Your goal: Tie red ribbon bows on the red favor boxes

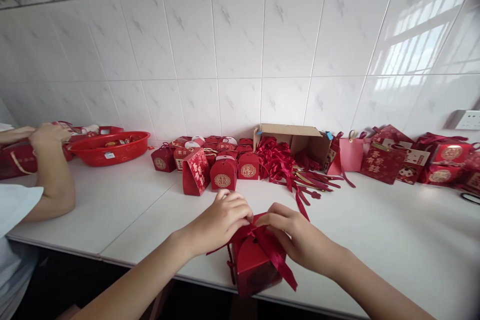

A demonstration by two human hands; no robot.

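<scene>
A red gift box (258, 267) stands at the table's front edge, its top between my two hands. Dark red satin ribbon (275, 255) lies over the lid in a loop or bow, with tails hanging down the front and out to the left. The fingers of my left hand (228, 212) are pinched together on the ribbon at the left of the lid. From the right, my right hand (287, 225) pinches the ribbon near its middle, fingertips close to those of the left. A thin dark red cord hangs at the box's left side.
Behind my hands stand several finished-looking red boxes (224, 172). A cardboard carton (292, 132) lies tipped, red ribbons (275, 157) spilling out. Gift bags (382, 162) line the right back. Leftward are a red plastic basin (108, 152) and a co-worker's arm (56, 175).
</scene>
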